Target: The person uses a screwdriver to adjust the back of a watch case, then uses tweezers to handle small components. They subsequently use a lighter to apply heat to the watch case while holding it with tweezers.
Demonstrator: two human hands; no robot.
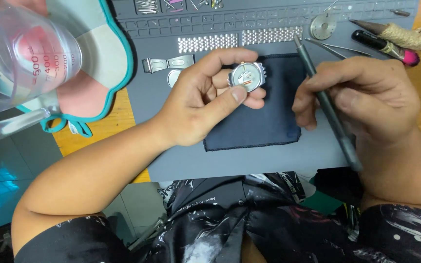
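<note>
Clear plastic fills the upper left of the frame: a measuring jug [20, 58] with red graduation marks, seen very close and cut off by the top and left edges; whether it holds any liquid is hard to tell through its blurred wall. At centre, the left hand [198, 104] pinches a silver watch case [247, 77] between thumb and fingertips, holding it above a dark blue cloth [261, 119] spread on a grey work mat [191, 160] on the wooden tabletop [108, 131]. The right hand [361, 97], at centre right, has its fingers closed around a slim dark grey tool [332, 119], whose tip points toward the upper centre and whose far end runs down past the wrist. Two silver bracelet strips [239, 40] and a clasp piece [167, 63] lie on the mat above the watch. Small tools in the mat's top tray are cut off by the frame edge and too small to identify.
</note>
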